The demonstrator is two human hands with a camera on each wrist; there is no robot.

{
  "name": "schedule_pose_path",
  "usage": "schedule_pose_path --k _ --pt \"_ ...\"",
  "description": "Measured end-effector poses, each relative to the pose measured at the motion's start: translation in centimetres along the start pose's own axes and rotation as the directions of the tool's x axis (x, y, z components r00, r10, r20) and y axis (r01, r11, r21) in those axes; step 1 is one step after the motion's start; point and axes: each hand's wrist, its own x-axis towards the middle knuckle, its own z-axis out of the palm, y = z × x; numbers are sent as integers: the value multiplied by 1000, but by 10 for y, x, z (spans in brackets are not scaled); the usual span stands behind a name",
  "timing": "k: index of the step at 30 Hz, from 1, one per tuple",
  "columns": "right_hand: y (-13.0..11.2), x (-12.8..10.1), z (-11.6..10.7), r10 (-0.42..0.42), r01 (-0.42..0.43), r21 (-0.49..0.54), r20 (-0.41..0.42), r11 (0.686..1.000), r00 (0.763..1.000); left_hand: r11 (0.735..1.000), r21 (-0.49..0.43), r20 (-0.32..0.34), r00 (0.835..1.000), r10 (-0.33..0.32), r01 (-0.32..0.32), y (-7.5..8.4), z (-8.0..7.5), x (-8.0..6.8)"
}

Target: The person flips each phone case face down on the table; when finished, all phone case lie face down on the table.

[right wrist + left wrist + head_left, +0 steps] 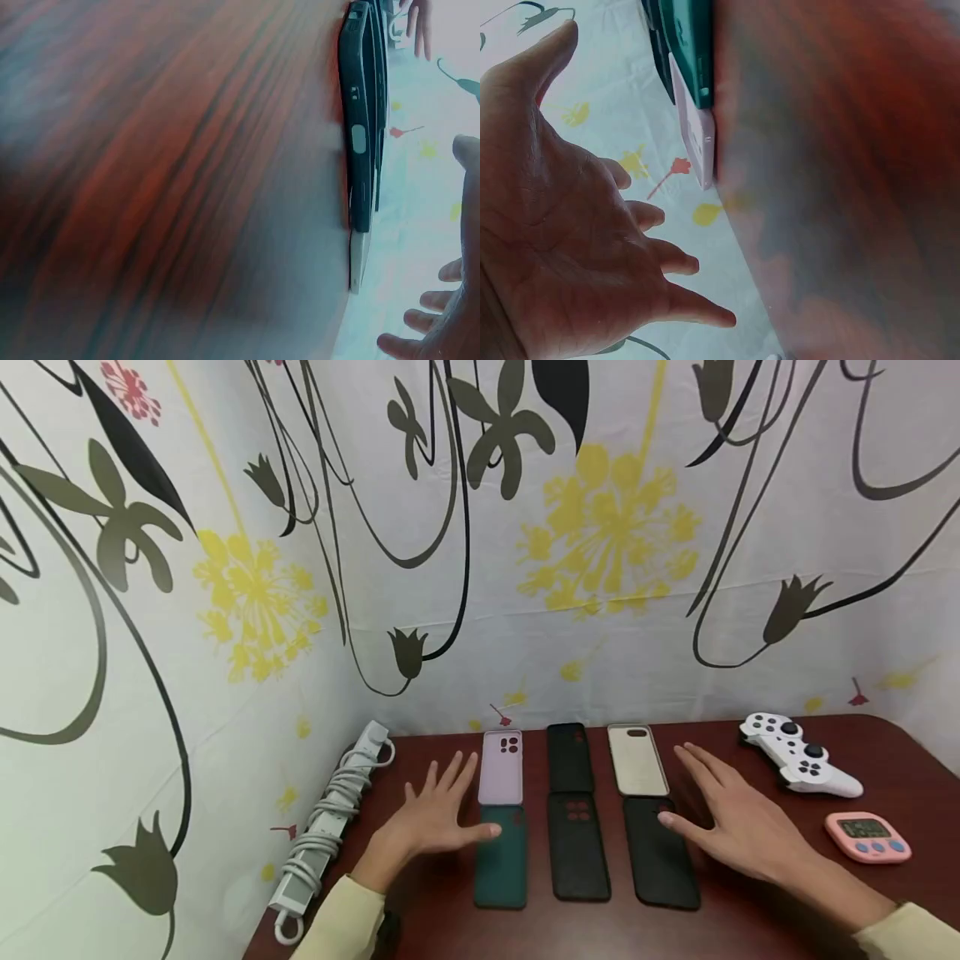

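On the dark red worktop (885, 760), six phone cases are seen laid in two neat rows. The left hand (427, 822) is spread flat, released, its thumb at the green case (500, 857). The right hand (738, 822) is likewise held released, thumb touching the black case (660, 853). Nothing is grasped; the arranging is judged nearly done.

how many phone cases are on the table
6, in two rows of three. Back row: lilac case, black case, beige case. Front row: dark green case, black case, black case. None appears hidden.
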Motion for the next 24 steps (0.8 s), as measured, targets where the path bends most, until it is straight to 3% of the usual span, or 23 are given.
schedule_pose_path --k 12,19,24 --pt "-34 39 15 -43 50 195 -39 980 998 975 -199 -32 995 99 -103 5 -15 39" --pt "-61 66 33 -4 22 328 -57 944 998 962 -274 -56 998 -40 23 -1 -19 66" --pt "-74 89 44 47 -38 471 -7 881 999 899 -421 1 991 -130 119 -6 -22 83"
